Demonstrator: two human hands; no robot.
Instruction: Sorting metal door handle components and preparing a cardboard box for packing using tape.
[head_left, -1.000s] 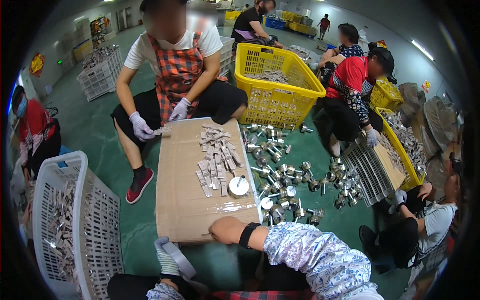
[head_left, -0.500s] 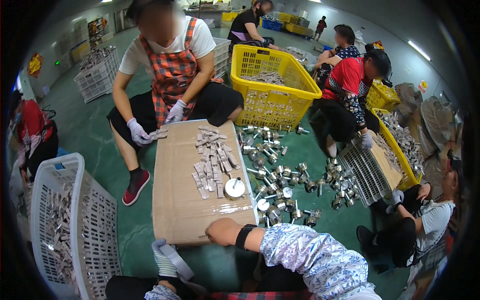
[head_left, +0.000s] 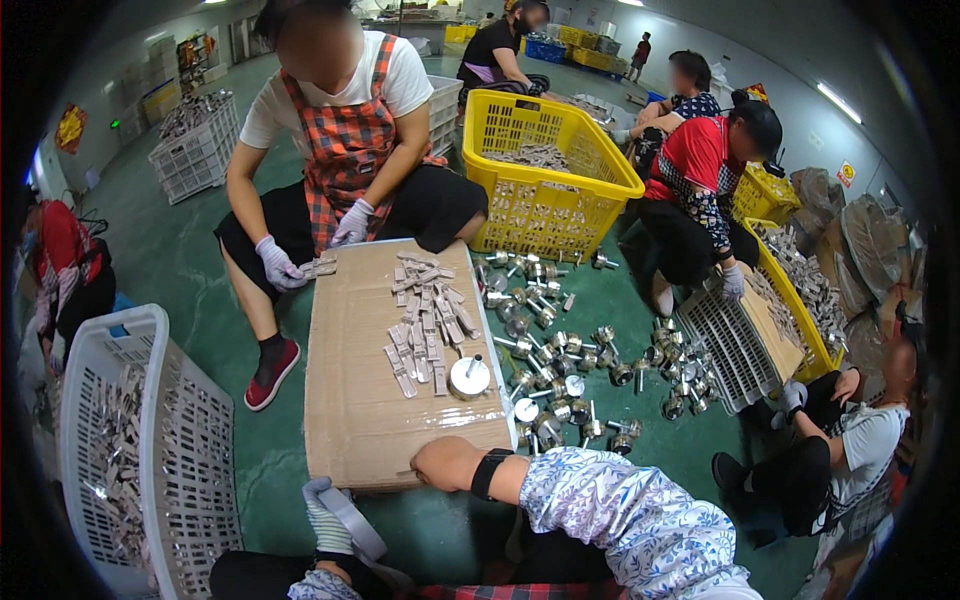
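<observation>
The right hand (head_left: 447,463) lay closed on the cardboard worktop (head_left: 355,420), the flat metal pieces (head_left: 428,325) just beyond it best lifted singly; left hand unseen.

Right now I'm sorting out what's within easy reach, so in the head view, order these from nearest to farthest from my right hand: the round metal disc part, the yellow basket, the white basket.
Measured from the right hand at the cardboard's near edge:
1. Round metal disc part, just beyond it on the cardboard.
2. White basket, off to the left on the floor.
3. Yellow basket, far ahead and to the right.
</observation>
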